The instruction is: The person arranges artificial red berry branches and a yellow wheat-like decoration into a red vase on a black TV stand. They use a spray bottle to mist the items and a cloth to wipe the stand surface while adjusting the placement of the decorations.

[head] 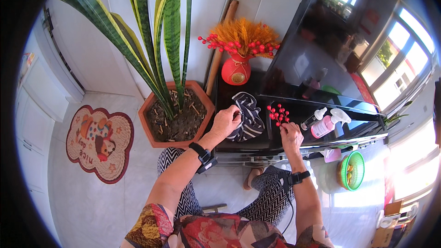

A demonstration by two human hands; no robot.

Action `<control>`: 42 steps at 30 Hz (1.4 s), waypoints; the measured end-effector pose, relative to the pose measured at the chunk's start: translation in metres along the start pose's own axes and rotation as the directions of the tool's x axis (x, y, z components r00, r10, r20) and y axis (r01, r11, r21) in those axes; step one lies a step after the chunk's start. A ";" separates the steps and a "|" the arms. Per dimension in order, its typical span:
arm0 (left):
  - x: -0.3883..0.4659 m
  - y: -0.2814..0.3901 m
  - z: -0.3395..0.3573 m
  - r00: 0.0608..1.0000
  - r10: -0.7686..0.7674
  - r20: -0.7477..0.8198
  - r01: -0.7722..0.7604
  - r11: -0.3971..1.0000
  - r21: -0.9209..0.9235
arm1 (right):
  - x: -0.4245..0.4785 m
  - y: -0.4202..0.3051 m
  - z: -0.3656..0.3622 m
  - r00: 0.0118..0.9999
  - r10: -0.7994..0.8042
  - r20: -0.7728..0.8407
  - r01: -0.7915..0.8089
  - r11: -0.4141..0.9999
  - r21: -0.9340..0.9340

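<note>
My right hand (292,137) pinches the stem end of a sprig of artificial red berries (278,114) over the glossy black TV stand (220,93). At the left edge of a crumpled dark cloth with white stripes (249,119), my left hand (225,121) has its fingers curled. A dark bit shows between its thumb and forefinger; whether it grips the cloth is not clear. Behind the cloth stands a red vase (236,70) tied with twine, filled with orange dried wheat ears (246,36) and more red berry sprigs (224,44).
Right of my right hand lie a pink spray bottle (324,126) and a dark bottle with a white pump (313,119). A large television (310,58) stands behind. A potted snake plant (172,110) is at left, beside a mat (100,144). A green basket (360,170) sits lower right.
</note>
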State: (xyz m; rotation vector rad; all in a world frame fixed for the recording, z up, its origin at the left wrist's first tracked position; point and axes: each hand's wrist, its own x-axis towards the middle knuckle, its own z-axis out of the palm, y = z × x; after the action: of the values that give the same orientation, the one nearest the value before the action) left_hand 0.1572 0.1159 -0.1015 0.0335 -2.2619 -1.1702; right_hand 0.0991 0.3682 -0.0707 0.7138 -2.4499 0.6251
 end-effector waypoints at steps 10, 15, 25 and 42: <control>-0.003 -0.007 -0.003 0.989 -0.113 0.092 0.134 0.950 -0.281 | 0.004 -0.066 -0.004 0.995 0.029 0.100 -0.073 0.884 0.462; 0.001 -0.022 -0.001 0.981 -0.141 0.131 0.189 0.845 -0.501 | 0.006 -0.086 0.018 0.907 0.200 0.369 -0.418 0.521 0.744; 0.013 -0.022 -0.013 0.878 -0.306 0.368 0.430 0.165 -0.888 | -0.009 -0.073 0.056 0.806 0.169 0.567 -0.555 -0.117 0.824; 0.033 -0.001 -0.002 0.936 -0.330 0.125 0.214 0.249 -0.945 | -0.007 -0.054 0.050 0.798 0.062 0.600 -0.603 0.067 0.795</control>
State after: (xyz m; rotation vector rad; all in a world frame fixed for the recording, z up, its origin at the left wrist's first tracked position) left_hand 0.1304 0.1045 -0.0852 0.0156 -1.1007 -2.4981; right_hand 0.1197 0.3023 -0.0975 0.6734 -2.2310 2.7663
